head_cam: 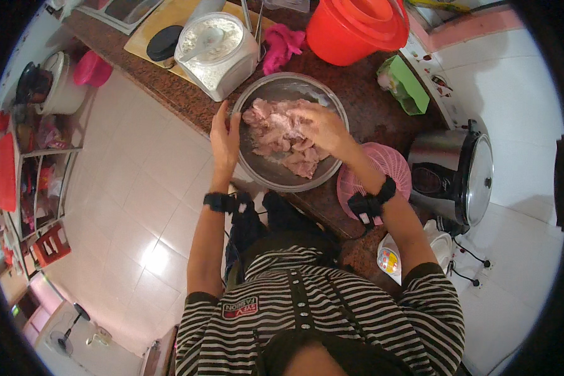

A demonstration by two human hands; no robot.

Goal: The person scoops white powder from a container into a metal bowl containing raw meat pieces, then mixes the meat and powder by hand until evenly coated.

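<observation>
Slices of raw pink meat, partly dusted with white powder, lie in a round metal basin on the speckled stone counter. My left hand is at the basin's left rim, thumb along the edge and fingers outside it. Over the right part of the meat, my right hand reaches in with its fingers down, blurred and partly hidden. Just beyond my left hand stands an open clear plastic jar of white powder, with a pale scoop lying in it.
A pink plastic basket sits under my right forearm. Behind the basin are a pink cloth and a red bucket. A black lid rests on a wooden board. To the right stands a steel electric cooker.
</observation>
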